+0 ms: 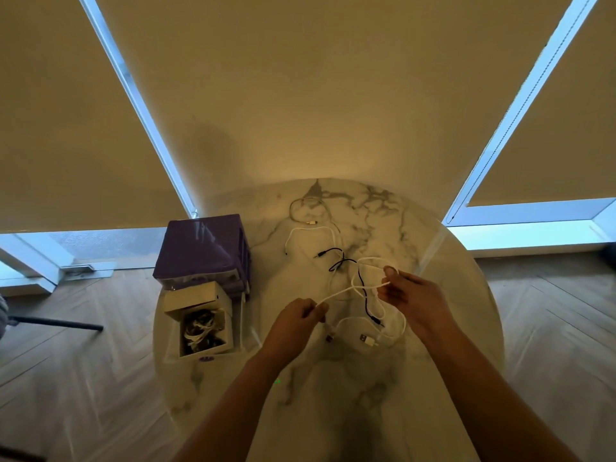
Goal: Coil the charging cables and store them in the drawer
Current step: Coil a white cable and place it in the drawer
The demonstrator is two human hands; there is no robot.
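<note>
Both hands' grips, left [300,316] and right [408,295], pinch white cable [343,291] above mid-table [333,411], away from edges.

Home: marble table [433,378], roller blinds [300,95]

Two hands, left hand [298,316] and right hand [413,296], above one round marble table [443,235]. On the table: three loose white cables, one black cable [338,260], one purple drawer unit [200,250], one open drawer [203,328].

Glossy veined marble table [366,388], shiny purple plastic drawer unit [203,248], herringbone wood floor [83,378]
</note>
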